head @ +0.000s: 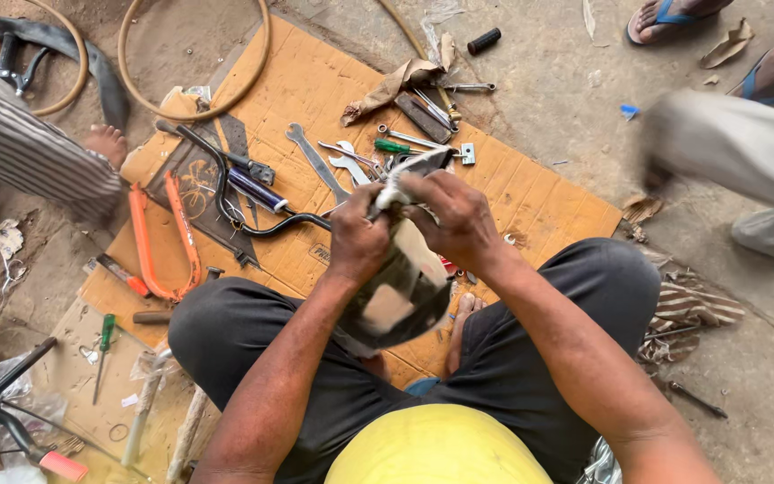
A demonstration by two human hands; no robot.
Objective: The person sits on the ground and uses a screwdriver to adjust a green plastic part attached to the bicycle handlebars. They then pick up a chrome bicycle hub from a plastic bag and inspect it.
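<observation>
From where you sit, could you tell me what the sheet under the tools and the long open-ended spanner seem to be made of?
The flat brown sheet looks like corrugated cardboard: matte, ribbed, with creased edges. The long grey open-ended spanner looks like bare steel, dull and slightly shiny, though its exact metal is unclear.

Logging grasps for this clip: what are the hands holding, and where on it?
Both hands grip one black bicycle saddle at its narrow upper end: left hand on its left side, right hand over the top.

cardboard sheet (pixel 530 193) with wrenches (pixel 320 166) on concrete floor (pixel 548 63)
</observation>
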